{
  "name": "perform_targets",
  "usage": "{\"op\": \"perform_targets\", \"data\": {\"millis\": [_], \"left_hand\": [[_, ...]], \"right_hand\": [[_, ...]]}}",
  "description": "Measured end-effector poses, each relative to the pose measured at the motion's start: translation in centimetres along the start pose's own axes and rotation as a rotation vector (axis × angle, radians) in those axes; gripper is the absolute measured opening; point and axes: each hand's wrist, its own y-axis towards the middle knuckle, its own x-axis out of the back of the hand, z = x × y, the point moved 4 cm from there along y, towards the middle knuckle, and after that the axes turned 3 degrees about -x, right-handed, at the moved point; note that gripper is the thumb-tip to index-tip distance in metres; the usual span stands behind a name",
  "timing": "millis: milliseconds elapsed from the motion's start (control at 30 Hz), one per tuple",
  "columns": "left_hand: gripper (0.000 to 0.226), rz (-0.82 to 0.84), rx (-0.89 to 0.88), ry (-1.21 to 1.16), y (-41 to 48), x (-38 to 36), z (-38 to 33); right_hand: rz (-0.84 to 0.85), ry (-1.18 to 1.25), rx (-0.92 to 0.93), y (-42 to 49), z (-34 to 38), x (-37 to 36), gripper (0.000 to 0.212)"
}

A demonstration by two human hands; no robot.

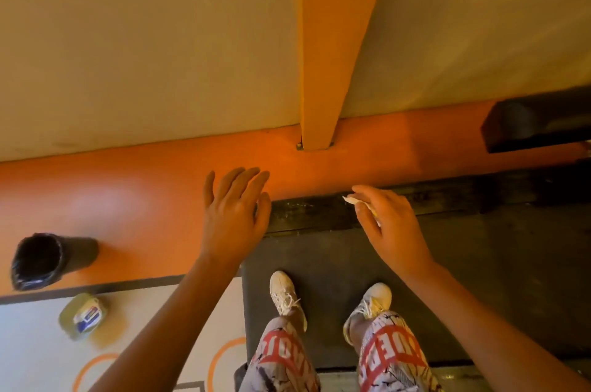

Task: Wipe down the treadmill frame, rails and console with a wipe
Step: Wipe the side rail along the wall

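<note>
A small pale wipe [351,199] shows under the fingers of my right hand [390,225], which holds it above a black treadmill frame edge [319,212]. My left hand [236,209] hovers with fingers spread, holding nothing, over the orange floor strip just left of that black edge. I stand with both feet on the dark grey treadmill deck [479,279]. Only the tip of the wipe is visible; the rest is hidden by my fingers.
A black lined bin [48,260] stands on the orange floor at the left. A wipes canister [84,316] stands on the white floor below it. An orange post [332,46] rises from the floor by the cream wall. Another black frame part [537,126] lies at the right.
</note>
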Motion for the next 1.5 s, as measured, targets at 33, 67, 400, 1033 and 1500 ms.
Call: {"op": "perform_targets", "data": {"millis": [33, 67, 400, 1033, 1500], "left_hand": [[0.037, 0.011, 0.016, 0.008, -0.9, -1.4, 1.1], [0.037, 0.023, 0.033, 0.013, -1.8, -2.8, 2.1], [0.038, 0.114, 0.14, 0.032, -7.6, -20.3, 8.1], [0.041, 0.125, 0.197, 0.16, -15.9, -55.7, 20.0], [0.041, 0.014, 0.295, 0.135, -20.2, -64.8, 26.9]], "right_hand": [[0.02, 0.007, -0.003, 0.3, -0.5, -1.6, 0.04], [0.04, 0.013, -0.004, 0.7, -1.3, -3.1, 0.04], [0.229, 0.029, -0.097, 4.1, -13.1, -18.5, 0.04], [0.681, 0.141, 0.074, 9.5, -31.2, -53.9, 0.031], [0.628, 0.182, 0.108, 9.7, -32.0, -66.9, 0.038]]}}
